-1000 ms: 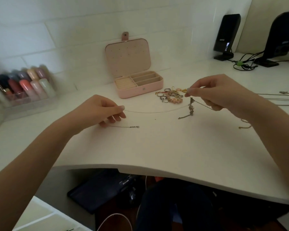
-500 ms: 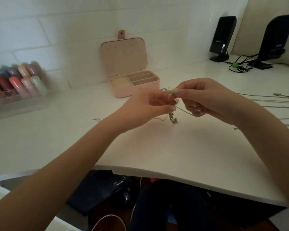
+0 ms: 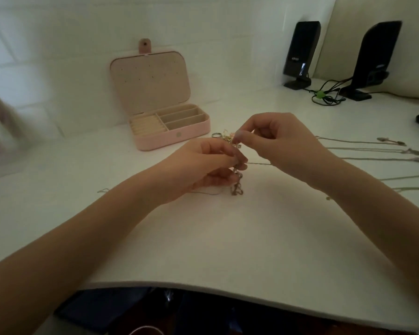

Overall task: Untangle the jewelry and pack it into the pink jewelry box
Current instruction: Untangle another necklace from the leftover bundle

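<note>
Middle of frame: left hand and right hand both pinch tangled chain; open pink box behind on tabletop.

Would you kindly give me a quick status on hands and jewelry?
Left hand and right hand both pinching the tangled chain above the desk. Pink box open, compartments look empty. Nothing in the way.

Both bare forearms reach forward and converge toward the middle. The left hand has its fingers curled, thumb and forefinger tips pressed together in a pinch. The right hand, slightly higher and just beside it, also has curled fingers, pinching at the tips with the knuckles raised.
</note>
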